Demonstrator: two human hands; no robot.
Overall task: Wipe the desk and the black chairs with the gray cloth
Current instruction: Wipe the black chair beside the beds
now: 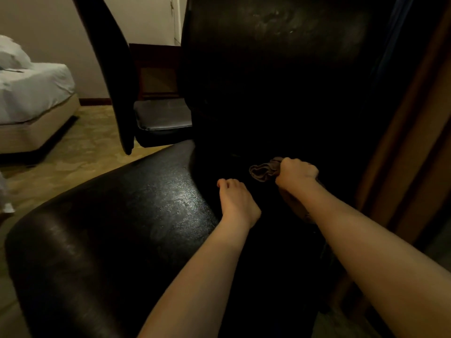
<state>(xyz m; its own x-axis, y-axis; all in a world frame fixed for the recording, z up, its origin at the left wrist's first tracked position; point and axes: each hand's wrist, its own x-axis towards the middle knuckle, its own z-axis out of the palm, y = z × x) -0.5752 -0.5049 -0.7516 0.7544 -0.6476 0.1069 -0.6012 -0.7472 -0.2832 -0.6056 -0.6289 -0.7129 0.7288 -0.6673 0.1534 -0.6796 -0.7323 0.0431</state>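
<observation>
Head view: right hand [296, 175] grips the bunched cloth [263, 170] at 3 o'clock, pressing it into the chair [122, 215] crease to wipe; left hand [235, 200], loosely curled and empty, likely braces at 5 o'clock.

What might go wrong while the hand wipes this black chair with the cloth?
1. The gray cloth is bunched up in the right hand, so little of it touches the black chair; spots may be missed.
2. The crease below the backrest is very dark, so dirt there may go unseen.
3. The left hand rests on the shiny seat and might leave smudges.
</observation>
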